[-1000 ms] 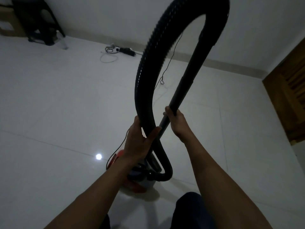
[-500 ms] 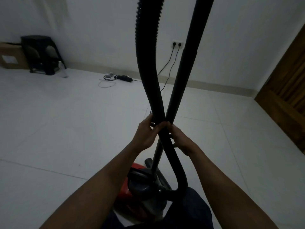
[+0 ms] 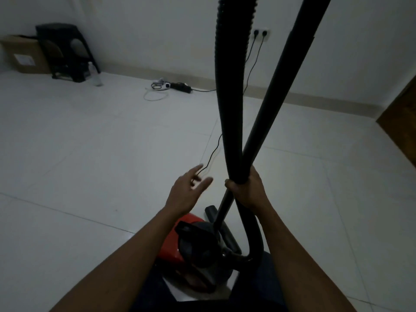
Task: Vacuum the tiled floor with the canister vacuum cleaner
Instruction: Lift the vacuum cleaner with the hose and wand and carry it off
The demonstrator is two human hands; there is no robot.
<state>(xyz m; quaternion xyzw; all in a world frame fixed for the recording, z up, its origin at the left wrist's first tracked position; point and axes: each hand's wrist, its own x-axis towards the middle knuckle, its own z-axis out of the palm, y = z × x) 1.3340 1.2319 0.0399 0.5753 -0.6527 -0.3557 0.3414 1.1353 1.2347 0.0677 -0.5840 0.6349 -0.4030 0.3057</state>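
Observation:
A red and black canister vacuum sits on the white tiled floor right below me. Its ribbed black hose and its smooth black wand rise out of the top of the view and cross in front of me. My right hand grips both of them together at the crossing. My left hand hovers just left of them with its fingers spread, holding nothing. A black nozzle piece lies on the floor behind the canister.
A thin power cord runs across the floor up to a wall socket. A power strip with white cables lies by the far wall. A black stool and a cardboard box stand at far left. A wooden door is at right.
My left hand has let go of the hose and moved left, fingers spread. My right hand now holds hose and wand together. The view has tilted slightly down.

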